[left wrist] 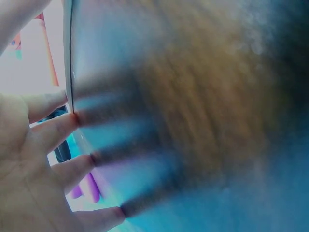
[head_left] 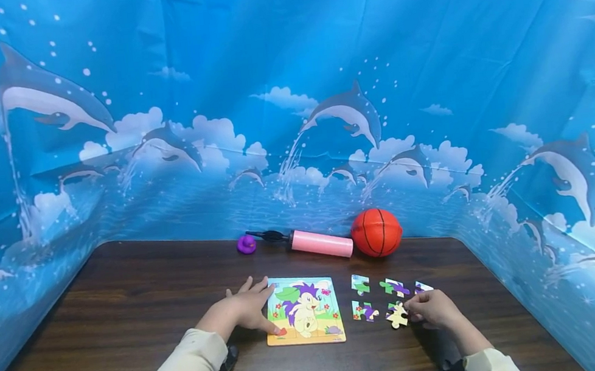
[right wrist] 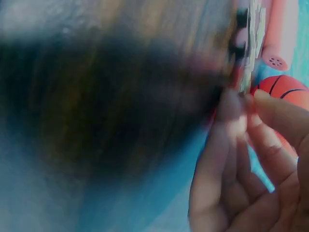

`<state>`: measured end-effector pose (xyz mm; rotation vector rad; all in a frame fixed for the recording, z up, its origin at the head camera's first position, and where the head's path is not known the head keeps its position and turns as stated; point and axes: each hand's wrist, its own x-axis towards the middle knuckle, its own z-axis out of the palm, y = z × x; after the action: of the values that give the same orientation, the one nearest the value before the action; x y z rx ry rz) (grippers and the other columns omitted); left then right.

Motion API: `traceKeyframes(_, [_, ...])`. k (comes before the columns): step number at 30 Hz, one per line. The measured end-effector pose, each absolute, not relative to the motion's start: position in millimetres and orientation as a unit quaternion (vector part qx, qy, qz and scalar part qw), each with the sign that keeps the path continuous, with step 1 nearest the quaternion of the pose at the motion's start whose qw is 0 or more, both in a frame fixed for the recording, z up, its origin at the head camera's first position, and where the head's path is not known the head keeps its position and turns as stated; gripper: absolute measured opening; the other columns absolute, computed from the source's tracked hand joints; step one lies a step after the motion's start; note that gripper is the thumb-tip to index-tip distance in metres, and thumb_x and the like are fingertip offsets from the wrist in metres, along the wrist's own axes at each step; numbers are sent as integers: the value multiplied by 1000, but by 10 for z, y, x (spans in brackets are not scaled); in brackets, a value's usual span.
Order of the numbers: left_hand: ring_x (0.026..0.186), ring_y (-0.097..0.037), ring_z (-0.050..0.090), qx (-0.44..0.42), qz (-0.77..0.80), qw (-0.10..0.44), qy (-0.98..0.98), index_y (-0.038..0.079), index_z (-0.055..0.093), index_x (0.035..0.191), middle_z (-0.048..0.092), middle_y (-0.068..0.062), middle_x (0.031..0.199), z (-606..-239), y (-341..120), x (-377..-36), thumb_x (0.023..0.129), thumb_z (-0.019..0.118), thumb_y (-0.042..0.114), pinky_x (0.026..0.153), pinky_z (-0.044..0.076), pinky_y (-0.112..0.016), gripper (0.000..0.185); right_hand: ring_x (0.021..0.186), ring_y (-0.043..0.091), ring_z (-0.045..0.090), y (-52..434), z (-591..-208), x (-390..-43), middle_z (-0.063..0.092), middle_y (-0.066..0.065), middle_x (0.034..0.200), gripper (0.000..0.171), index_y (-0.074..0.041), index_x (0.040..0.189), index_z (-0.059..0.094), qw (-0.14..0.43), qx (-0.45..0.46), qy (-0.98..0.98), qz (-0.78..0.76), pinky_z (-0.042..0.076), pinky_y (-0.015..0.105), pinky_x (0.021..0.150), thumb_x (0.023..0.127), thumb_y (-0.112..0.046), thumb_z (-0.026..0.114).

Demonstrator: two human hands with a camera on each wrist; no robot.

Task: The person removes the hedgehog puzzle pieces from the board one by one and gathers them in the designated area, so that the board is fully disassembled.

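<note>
A square puzzle board (head_left: pixel 326 329) with a purple-spined hedgehog picture lies flat on the table. At its left edge is my left hand (head_left: pixel 242 311), fingers spread, with the thumb over the lower left corner. The left wrist view shows these extended fingers (left wrist: pixel 60 128) with their tips on the dark table surface. To the right of the board, my right hand (head_left: pixel 434 309) pinches the side of a cream-coloured puzzle piece (head_left: pixel 397 315) between thumb and fingertips. In the right wrist view the pinching fingers (right wrist: pixel 263 140) meet at the edge of thin pieces seen edge-on.
Loose puzzle pieces lie near the right hand: a green and white one (head_left: pixel 360 284), a purple and green one (head_left: pixel 394 287), and others. Behind are a purple rubber duck (head_left: pixel 246 244), a pink hand pump (head_left: pixel 322 243) and a red ball (head_left: pixel 377 233). A blue dolphin-print curtain (head_left: pixel 246 124) surrounds the table.
</note>
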<state>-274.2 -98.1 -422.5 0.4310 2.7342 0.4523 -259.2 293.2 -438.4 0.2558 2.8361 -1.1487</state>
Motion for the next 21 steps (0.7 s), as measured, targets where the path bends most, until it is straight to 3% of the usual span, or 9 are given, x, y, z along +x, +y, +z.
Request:
traceKeyframes(6, [135, -37, 6, 151, 152, 167, 962, 15, 32, 141, 20, -8, 148, -4214, -973, -2757, 65, 69, 59, 96, 6, -69, 95, 59, 11, 54, 2689, -4291, -2665, 62, -3, 68, 15, -12, 84, 68, -17, 30, 974, -223, 41, 30, 52, 81, -26, 64])
traceKeyframes(10, [135, -37, 7, 154, 147, 163, 963, 15, 32, 141, 20, -8, 148, -4224, -969, -2766, 65, 69, 59, 96, 6, -69, 95, 70, 14, 53, 2331, -4272, -2742, 61, -2, 83, 18, -16, 94, 67, 18, -58, 965, -253, 44, 30, 56, 78, -26, 69])
traceKeyframes(14, [135, -37, 6, 151, 155, 167, 962, 15, 32, 141, 20, -8, 148, -4223, -963, -2758, 65, 69, 59, 96, 6, -69, 95, 84, 18, 48, 1998, -4258, -2789, 52, 3, 98, 39, -20, 108, 64, 63, -139, 956, -250, 45, 31, 61, 73, -33, 74])
traceKeyframes(21, [135, -37, 6, 149, 165, 169, 960, 15, 32, 141, 20, -7, 148, -4230, -962, -2747, 65, 70, 57, 97, 5, -68, 94, 108, 23, 38, 1637, -4308, -2821, 43, 4, 120, 61, -30, 120, 57, 68, -202, 960, -179, 43, 48, 81, 65, -49, 74])
